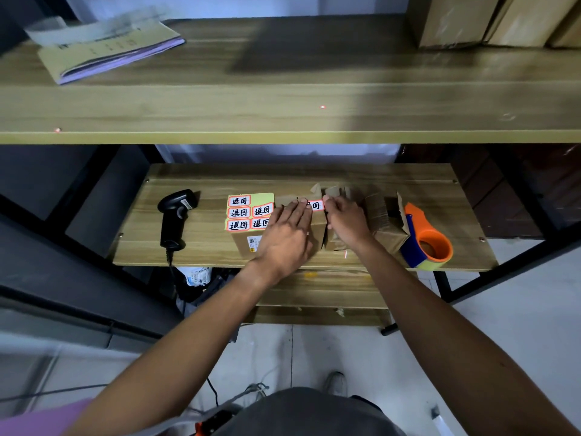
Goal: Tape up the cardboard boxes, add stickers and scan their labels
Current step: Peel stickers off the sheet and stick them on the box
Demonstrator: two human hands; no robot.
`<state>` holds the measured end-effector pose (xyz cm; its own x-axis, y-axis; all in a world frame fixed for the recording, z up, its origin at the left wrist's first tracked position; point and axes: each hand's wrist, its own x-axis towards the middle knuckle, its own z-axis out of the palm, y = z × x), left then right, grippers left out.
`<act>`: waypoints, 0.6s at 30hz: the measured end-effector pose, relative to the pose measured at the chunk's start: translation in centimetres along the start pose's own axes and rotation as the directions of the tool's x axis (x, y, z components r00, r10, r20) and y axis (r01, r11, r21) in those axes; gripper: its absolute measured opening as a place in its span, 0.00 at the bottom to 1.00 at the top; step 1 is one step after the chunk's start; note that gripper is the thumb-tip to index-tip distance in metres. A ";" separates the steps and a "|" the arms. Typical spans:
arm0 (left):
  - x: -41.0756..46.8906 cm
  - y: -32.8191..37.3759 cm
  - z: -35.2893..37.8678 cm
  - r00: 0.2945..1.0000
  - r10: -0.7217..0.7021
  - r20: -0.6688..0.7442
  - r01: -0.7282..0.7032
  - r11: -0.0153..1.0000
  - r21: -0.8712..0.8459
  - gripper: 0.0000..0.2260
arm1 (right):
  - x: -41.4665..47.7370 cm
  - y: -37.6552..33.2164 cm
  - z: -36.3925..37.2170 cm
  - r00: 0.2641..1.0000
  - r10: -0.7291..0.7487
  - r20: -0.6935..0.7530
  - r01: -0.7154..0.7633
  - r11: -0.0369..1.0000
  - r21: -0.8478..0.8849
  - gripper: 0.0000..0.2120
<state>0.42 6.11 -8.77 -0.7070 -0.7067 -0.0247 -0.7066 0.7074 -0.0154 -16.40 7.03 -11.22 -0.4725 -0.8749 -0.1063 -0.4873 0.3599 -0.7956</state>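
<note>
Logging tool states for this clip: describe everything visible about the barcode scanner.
The barcode scanner is a black plastic handheld gun type with a small pale label on its head. It lies on the wooden shelf, left of the sticker sheet, handle toward the front edge, cable dropping over it. Only the shelf touches it.

Wooden shelf (141, 243) bears scanner (174, 215), cardboard boxes (388, 229), tape dispenser (430, 247).

Lilac sleeve (37, 416), grey trousers (308, 413), pale shoe (336, 383), perhaps a trainer
</note>
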 end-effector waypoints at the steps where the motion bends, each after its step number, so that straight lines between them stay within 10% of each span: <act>1: 0.0 0.1 -0.1 1.000 -0.005 0.001 0.005 1.000 0.019 0.30 | 0.1 -0.2 0.0 1.000 0.007 0.003 -0.007 1.000 0.006 0.20; 18: -0.1 0.3 -1.0 0.999 0.003 0.040 -0.007 0.993 0.114 0.33 | 0.9 -1.4 0.1 0.995 0.055 0.080 -0.042 0.986 -0.159 0.19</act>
<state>0.24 6.42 -7.78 -0.7073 -0.7039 -0.0646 -0.6936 0.7087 -0.1291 -16.05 5.65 -10.28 -0.4385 -0.8769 -0.1971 -0.5777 0.4430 -0.6856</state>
